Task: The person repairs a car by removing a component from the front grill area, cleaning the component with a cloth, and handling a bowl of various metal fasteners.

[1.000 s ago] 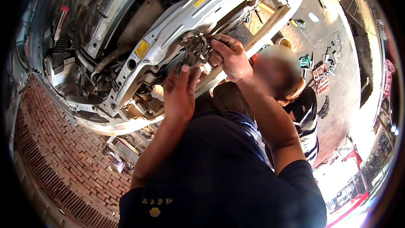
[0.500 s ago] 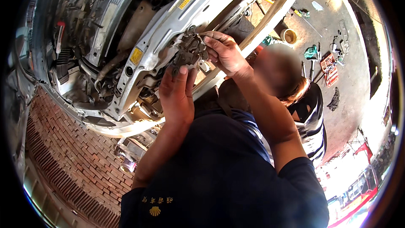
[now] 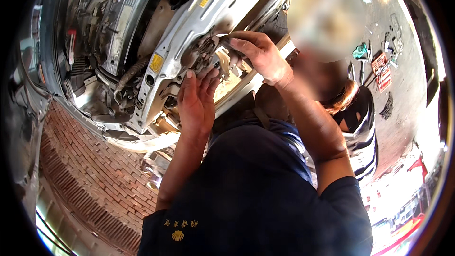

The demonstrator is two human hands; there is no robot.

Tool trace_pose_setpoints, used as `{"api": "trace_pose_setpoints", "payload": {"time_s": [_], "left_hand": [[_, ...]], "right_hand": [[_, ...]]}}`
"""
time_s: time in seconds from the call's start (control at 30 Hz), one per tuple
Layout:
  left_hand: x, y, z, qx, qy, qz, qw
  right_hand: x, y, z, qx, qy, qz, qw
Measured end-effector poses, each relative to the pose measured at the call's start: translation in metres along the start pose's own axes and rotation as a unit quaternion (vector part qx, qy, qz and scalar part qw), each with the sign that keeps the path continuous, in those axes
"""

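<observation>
A metal latch mechanism (image 3: pixel 204 50) with a coil spring is at the silver front crossmember (image 3: pixel 182 33) of an open car. My left hand (image 3: pixel 195 104) is just below the mechanism, its fingers pointing up, loosely bent and slightly apart, with the tips at its lower part. My right hand (image 3: pixel 268 61) is closed at the mechanism's right side, thumb and fingers pinching a part of it. The fingertips partly hide what they touch.
The engine (image 3: pixel 123 23) lies upper left. A co-worker (image 3: pixel 355 128) is low beside my right arm, head blurred. Tools, a red case (image 3: pixel 381 71) and a green item (image 3: pixel 360 50) lie on the floor at right. Red brick paving (image 3: pixel 90 161) is lower left.
The fingers of my left hand have loosened and spread somewhat at the mechanism. My right hand stays pinched at it, slightly shifted. The view has turned slightly, moving the floor items rightward.
</observation>
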State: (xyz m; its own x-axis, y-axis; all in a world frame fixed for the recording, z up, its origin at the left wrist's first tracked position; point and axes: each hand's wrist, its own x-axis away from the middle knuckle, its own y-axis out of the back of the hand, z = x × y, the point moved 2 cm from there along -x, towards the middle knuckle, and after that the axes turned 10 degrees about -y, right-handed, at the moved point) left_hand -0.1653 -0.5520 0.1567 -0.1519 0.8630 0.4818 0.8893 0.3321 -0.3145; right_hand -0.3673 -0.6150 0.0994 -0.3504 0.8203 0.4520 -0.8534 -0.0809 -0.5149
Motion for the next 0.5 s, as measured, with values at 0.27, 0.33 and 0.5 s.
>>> {"api": "trace_pose_setpoints", "payload": {"time_s": [0.27, 0.33, 0.5], "left_hand": [[-0.008, 0.008, -0.006, -0.147, -0.024, -0.01, 0.989], [-0.007, 0.009, -0.006, -0.159, -0.027, -0.007, 0.987], [-0.008, 0.005, -0.003, -0.201, -0.04, 0.013, 0.979]], "right_hand": [[0.001, 0.009, 0.011, 0.271, 0.076, 0.021, 0.959], [0.002, 0.004, 0.019, 0.271, 0.068, 0.005, 0.96], [0.001, 0.007, 0.016, 0.284, 0.112, -0.016, 0.952]]}}
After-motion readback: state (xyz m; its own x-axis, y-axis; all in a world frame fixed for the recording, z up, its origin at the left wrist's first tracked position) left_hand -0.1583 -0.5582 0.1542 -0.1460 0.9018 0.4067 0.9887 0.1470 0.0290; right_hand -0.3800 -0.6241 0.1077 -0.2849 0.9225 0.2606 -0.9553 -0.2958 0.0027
